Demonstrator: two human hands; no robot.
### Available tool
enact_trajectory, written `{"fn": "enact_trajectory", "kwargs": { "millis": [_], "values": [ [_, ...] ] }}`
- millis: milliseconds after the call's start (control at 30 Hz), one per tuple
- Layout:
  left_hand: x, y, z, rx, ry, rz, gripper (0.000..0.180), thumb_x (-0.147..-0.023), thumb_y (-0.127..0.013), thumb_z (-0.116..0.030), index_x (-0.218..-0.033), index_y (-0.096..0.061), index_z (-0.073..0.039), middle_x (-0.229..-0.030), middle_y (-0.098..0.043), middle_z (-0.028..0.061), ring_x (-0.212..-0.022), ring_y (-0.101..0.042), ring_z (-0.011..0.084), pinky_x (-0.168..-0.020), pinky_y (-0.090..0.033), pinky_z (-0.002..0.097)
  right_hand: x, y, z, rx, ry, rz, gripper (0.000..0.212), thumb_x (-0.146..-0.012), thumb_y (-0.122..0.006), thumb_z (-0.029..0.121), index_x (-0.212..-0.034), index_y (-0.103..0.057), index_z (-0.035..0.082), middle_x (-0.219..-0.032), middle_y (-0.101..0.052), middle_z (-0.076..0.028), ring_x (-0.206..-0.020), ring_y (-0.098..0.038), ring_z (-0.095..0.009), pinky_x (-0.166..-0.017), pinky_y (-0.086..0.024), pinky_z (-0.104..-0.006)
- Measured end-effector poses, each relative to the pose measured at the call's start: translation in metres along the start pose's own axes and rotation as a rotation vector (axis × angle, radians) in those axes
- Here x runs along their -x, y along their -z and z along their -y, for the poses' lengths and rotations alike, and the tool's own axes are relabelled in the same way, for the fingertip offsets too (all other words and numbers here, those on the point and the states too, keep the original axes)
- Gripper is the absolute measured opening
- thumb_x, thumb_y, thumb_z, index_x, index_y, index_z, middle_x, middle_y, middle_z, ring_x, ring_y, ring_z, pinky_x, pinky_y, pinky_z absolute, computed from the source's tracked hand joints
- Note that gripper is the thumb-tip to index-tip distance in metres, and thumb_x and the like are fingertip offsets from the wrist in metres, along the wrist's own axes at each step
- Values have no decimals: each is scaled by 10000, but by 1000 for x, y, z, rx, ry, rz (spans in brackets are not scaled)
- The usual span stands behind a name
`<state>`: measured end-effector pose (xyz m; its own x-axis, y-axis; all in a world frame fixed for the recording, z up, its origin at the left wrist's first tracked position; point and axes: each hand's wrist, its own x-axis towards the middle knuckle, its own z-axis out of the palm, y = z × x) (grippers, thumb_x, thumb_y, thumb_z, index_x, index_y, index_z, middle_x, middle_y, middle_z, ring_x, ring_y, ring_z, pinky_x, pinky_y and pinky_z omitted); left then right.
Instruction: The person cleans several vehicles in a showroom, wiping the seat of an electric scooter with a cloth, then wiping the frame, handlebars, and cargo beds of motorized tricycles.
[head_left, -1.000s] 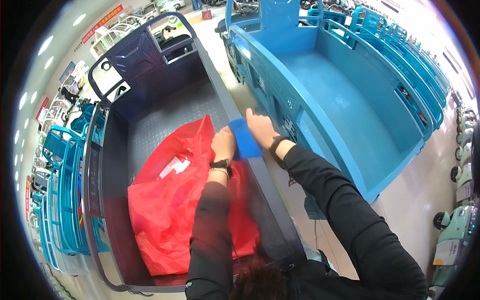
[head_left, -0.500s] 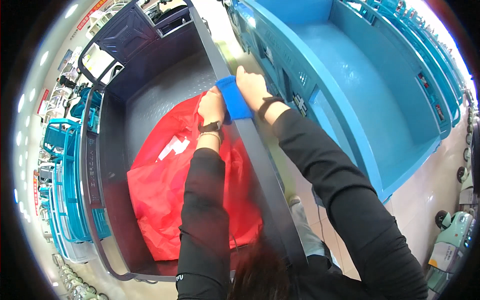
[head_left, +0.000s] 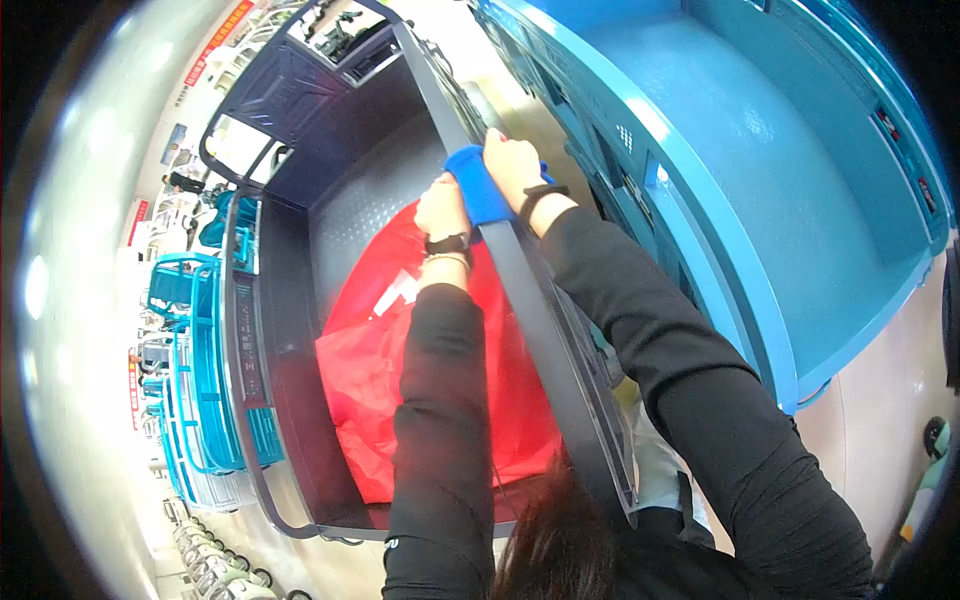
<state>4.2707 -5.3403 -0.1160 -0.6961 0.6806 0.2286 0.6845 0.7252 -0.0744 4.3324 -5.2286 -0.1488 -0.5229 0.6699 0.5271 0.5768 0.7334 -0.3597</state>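
A blue cloth (head_left: 482,190) is draped over the dark grey side rail (head_left: 530,300) of a cargo bed. My left hand (head_left: 442,212) is closed at the cloth's left edge, on the inner side of the rail. On the outer side my right hand (head_left: 513,168) grips the cloth, and a bit of blue shows beyond its wrist. Inside the bed, below my left arm, lies a crumpled red fabric sheet or bag (head_left: 370,370) with a white patch on it. My forearms hide part of the red fabric.
A light blue cargo bed (head_left: 760,150) stands close on the right, with a narrow gap between the two. Dark tube railing (head_left: 240,400) runs along the grey bed's left side. Teal vehicle frames (head_left: 190,380) stand farther left, and white vehicles (head_left: 215,560) at lower left.
The view has turned, so the beds sit farther right in the picture. Both hands are still on the blue cloth at the rail; more blue now shows beyond my right hand.
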Motion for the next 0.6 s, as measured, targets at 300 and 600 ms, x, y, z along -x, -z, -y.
{"fn": "enact_trajectory", "kwargs": {
  "millis": [300,600],
  "values": [
    [89,21,8,-55,-49,27,159,-962,-475,-122,-1052,-569,-29,-892,-709,149,-830,-720,322,-656,-591,434,72,63,14,-8,2,213,190,-911,-499,97,-1044,-526,-36,-836,-704,-215,-768,-725,-326,-667,-570,-406],
    [167,12,-5,-8,-149,-130,178,-956,-464,-125,-1043,-558,-1,-806,-700,134,-725,-719,293,-579,-590,410,152,111,-2,99,43,85,120,-917,-492,104,-983,-512,6,-710,-686,-200,-654,-715,-330,-569,-566,-414]
  ]
}}
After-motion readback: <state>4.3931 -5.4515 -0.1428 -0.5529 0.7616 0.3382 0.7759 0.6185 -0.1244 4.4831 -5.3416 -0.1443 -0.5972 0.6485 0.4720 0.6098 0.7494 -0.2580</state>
